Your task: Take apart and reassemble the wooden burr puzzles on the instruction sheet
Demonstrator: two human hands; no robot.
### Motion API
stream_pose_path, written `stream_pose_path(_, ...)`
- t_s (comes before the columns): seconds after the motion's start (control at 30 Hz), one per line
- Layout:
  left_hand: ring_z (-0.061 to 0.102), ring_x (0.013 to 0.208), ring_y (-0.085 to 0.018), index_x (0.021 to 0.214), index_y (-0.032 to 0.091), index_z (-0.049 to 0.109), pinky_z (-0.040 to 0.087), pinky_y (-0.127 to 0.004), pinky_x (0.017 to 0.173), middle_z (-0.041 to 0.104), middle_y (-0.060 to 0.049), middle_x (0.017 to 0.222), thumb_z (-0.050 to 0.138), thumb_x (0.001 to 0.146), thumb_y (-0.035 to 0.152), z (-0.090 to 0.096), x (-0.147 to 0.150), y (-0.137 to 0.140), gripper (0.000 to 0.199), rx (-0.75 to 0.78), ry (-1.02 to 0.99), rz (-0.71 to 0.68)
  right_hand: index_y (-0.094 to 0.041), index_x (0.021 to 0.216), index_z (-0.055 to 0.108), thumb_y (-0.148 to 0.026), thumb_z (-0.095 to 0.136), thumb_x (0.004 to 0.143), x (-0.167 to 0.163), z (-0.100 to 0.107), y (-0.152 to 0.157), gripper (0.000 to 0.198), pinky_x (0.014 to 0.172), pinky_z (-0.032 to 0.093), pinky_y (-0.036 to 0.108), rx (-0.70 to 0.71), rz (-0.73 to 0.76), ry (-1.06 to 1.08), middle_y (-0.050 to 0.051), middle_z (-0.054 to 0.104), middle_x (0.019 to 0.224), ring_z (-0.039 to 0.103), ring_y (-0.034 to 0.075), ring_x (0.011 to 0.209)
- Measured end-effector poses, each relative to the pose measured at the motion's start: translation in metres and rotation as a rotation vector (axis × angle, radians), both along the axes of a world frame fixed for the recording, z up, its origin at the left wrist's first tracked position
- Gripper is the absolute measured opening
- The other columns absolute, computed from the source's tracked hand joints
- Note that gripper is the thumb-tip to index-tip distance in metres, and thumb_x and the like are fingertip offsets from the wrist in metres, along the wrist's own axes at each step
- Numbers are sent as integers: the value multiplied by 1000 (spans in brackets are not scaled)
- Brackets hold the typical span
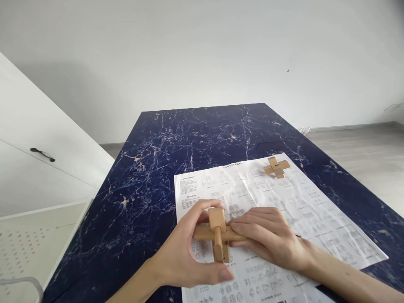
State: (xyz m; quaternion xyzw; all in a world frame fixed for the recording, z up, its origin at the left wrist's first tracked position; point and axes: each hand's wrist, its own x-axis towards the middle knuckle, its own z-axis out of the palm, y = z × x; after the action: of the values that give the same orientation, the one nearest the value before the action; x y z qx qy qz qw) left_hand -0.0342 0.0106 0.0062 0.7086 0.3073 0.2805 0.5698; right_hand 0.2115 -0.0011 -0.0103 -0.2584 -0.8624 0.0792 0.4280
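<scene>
A wooden interlocking puzzle (217,233), made of crossed light-brown bars, is held between my hands over a printed paper sheet (202,179). My left hand (189,248) curves around its left side, index finger at the upright block's top and thumb below the lower end. On the other side, my right hand (268,235) pinches the right end of the horizontal bar, its fingers partly hiding that end. Small diagrams and lines of text cover the sheet, which has visible creases.
A second wooden puzzle (277,167), cross-shaped, rests on the sheet's far right corner. The dark blue marble-patterned table (151,147) stands near a pale wall. To the left is a white cabinet (38,126) with a black handle; a perforated white chair seat (25,244) is below.
</scene>
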Motion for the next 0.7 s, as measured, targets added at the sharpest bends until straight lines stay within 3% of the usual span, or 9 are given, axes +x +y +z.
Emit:
stream_pose_path(0.1, 63, 132, -39, 158, 32, 32, 52, -62, 111, 61, -16, 142, 99, 61, 47, -6, -1, -3, 119, 39, 82, 25, -19, 112, 66, -32, 58, 110, 3, -5, 1, 15, 57, 58, 30, -109, -28, 57, 5, 81, 86, 75, 18, 64)
stream_pose_path(0.17, 62, 134, -40, 161, 34, 24, 51, -64, 112, 59, -16, 147, 101, 60, 47, -10, 0, -6, 128, 60, 137, 63, -20, 111, 66, -33, 57, 111, 3, -6, 1, 15, 55, 57, 29, -163, -53, 75, 4, 80, 85, 73, 17, 61)
stream_pose_path(0.3, 67, 128, -33, 157, 37, 31, 56, -58, 109, 62, -11, 147, 95, 72, 45, -12, 3, -6, 107, 126, 147, 111, -20, 105, 66, -36, 56, 111, 3, -6, 1, 20, 52, 55, 27, -244, -68, 87, 4, 79, 83, 71, 15, 59)
stream_pose_path(0.47, 72, 113, -26, 142, 30, 54, 63, -44, 99, 71, -6, 129, 90, 81, 42, -6, 7, -3, 72, 222, 128, 54, -20, 103, 66, -37, 57, 111, 3, -9, 0, 21, 52, 53, 27, -301, -64, 87, 3, 79, 82, 71, 15, 59)
stream_pose_path(0.7, 73, 105, -22, 139, 30, 58, 66, -36, 90, 72, -3, 122, 91, 80, 40, -8, 5, -3, 69, 248, 121, 83, -20, 105, 64, -33, 56, 111, 4, -9, 0, 17, 52, 52, 27, -288, -56, 77, 3, 78, 82, 69, 14, 58)
